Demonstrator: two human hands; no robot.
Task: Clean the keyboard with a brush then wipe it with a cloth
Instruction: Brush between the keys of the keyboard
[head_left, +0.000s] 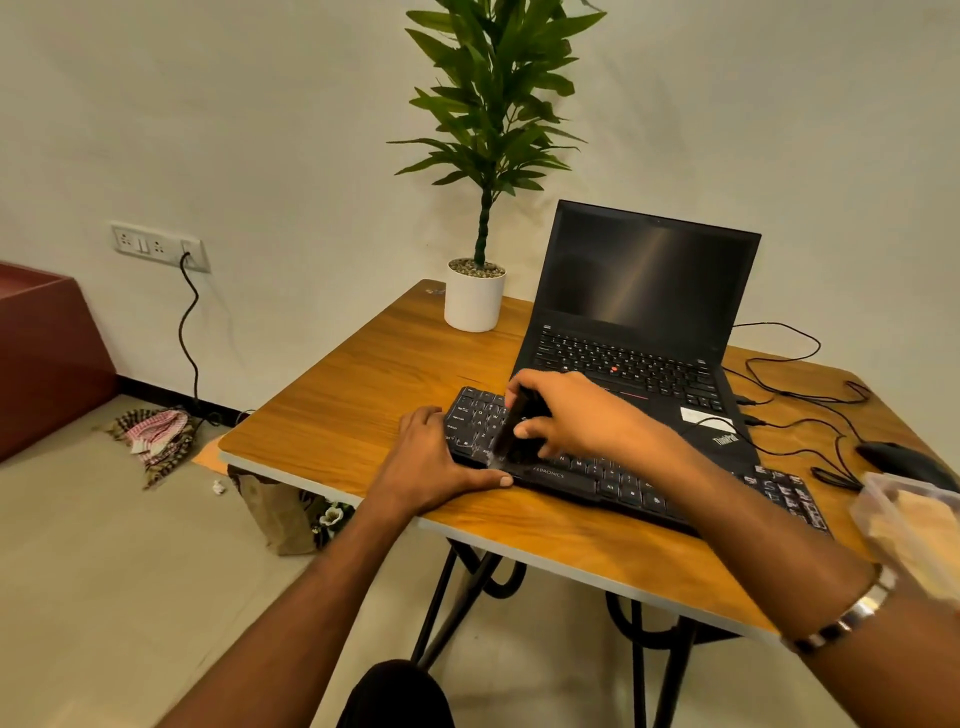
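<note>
Black brush (514, 431) in right hand (571, 415), on keyboard (623, 486)

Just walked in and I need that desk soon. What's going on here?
A person is cleaning the black keyboard on the wooden table. The right hand grips a dark brush with its bristles down on the keys at the keyboard's left end, while the left hand holds that end. An open laptop with a dark screen stands behind. No wiping cloth is in hand yet.
</note>
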